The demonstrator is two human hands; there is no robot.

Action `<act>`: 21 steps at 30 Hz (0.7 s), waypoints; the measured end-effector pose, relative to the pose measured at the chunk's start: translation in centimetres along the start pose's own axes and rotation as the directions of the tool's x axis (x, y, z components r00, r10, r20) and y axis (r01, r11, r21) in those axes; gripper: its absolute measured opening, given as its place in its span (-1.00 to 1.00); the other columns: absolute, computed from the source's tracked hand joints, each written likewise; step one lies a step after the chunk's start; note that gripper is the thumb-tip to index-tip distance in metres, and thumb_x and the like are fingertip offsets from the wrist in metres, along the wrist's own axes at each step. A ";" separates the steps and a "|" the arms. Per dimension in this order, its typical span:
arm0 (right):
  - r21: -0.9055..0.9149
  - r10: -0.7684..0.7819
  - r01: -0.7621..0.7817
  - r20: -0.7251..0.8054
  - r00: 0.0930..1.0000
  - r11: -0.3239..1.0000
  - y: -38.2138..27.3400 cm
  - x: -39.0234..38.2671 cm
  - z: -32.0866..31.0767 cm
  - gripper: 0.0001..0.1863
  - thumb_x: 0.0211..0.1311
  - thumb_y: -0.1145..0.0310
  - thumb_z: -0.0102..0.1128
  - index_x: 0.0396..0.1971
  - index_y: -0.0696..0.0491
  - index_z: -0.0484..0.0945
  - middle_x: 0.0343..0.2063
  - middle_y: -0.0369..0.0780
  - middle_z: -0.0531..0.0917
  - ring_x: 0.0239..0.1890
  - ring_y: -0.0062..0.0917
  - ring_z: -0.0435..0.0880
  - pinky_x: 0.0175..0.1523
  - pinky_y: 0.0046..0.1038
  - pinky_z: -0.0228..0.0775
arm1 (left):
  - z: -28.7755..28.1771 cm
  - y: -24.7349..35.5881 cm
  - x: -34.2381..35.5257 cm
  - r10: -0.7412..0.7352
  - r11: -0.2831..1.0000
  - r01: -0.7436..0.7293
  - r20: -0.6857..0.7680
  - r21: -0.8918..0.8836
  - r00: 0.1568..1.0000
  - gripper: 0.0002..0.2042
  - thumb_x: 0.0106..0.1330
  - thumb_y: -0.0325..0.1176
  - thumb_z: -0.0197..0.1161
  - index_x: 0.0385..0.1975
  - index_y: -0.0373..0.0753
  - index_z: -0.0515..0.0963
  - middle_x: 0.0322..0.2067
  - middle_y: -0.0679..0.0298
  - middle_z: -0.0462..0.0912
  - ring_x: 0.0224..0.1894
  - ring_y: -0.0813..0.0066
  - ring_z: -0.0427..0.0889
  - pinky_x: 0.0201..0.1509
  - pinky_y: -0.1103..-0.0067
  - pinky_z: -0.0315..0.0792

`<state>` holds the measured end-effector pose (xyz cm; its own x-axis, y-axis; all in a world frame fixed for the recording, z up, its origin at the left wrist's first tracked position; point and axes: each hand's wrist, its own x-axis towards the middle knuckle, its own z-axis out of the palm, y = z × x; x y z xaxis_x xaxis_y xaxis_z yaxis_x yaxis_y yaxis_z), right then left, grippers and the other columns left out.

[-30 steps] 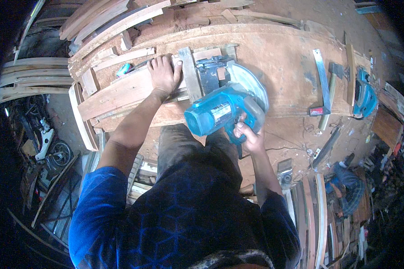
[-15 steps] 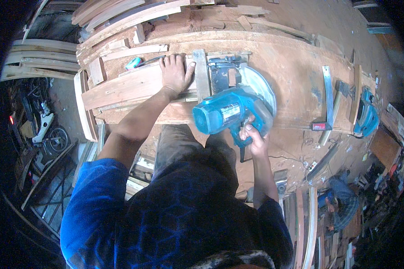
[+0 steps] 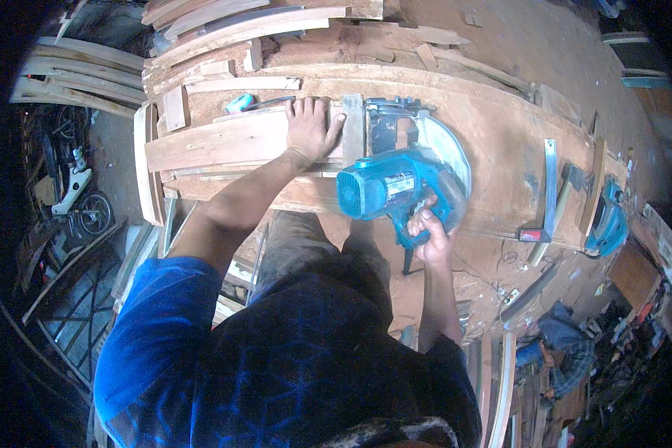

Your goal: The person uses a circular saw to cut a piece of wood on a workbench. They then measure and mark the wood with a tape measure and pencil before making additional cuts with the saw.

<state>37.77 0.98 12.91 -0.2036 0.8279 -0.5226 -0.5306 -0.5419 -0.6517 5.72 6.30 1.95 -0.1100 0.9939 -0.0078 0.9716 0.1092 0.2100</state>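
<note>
My left hand point(image 3: 313, 133) lies flat, fingers extended, on a wide pale board point(image 3: 216, 143) on the workbench. Just right of it, a narrow wooden strip point(image 3: 353, 125) crosses the board's end. My right hand point(image 3: 431, 230) is wrapped round the rear handle of a teal circular saw point(image 3: 377, 187). The saw's dark base plate point(image 3: 384, 138) rests against the right side of that strip. Its pale round guard point(image 3: 449, 145) faces right; whether the blade turns cannot be made out. A teal tape measure point(image 3: 239, 103) sits beyond the board.
On the bench's right lie a metal try square point(image 3: 550, 179) with a red handle, a hammer point(image 3: 573, 176) and another teal power tool point(image 3: 609, 216). Stacked planks point(image 3: 246, 33) fill the far side. A motorcycle point(image 3: 75, 183) stands at left. A power strip point(image 3: 509, 297) lies on the floor.
The whole view has shifted, so the bench appears slightly further right and lower. My hands, the saw and the boards keep the same places relative to each other.
</note>
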 end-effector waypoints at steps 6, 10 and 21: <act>-0.006 -0.003 0.003 -0.003 1.000 1.000 -0.5 0.8 0.6 -0.72 0.25 0.54 0.26 -0.06 0.15 0.46 -0.56 -0.28 0.50 -0.59 -0.56 0.49 -0.44 -0.43 0.42 | 0.0 -0.1 0.0 0.002 1.000 -0.002 0.019 0.023 1.000 -0.45 0.44 0.13 0.04 0.11 -0.27 0.46 0.01 -0.02 0.47 0.16 -0.06 0.38 0.41 -0.08 0.00; 0.003 -0.002 0.002 -0.002 1.000 1.000 -0.7 1.2 1.1 -0.71 0.25 0.53 0.25 -0.05 0.15 0.46 -0.56 -0.28 0.51 -0.59 -0.57 0.49 -0.44 -0.44 0.42 | -0.6 0.1 0.1 -0.021 1.000 0.021 0.040 -0.014 0.999 -0.42 0.44 0.15 0.02 0.12 -0.28 0.46 0.01 -0.02 0.48 0.17 -0.06 0.37 0.43 -0.08 -0.02; -0.016 -0.033 0.033 0.004 0.999 0.999 -1.4 3.2 2.0 -0.71 0.27 0.49 0.28 -0.05 0.14 0.46 -0.61 -0.28 0.50 -0.61 -0.57 0.48 -0.46 -0.45 0.42 | -0.7 0.2 0.3 -0.014 1.000 0.014 0.036 0.003 0.999 -0.40 0.45 0.17 -0.01 0.14 -0.30 0.47 -0.02 -0.05 0.48 0.15 -0.07 0.37 0.42 -0.05 0.00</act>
<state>36.17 4.66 13.24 -0.1890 0.8459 -0.4988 -0.5240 -0.5164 -0.6773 5.71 6.62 2.71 -0.1157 0.9922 -0.0459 0.9705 0.1228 0.2073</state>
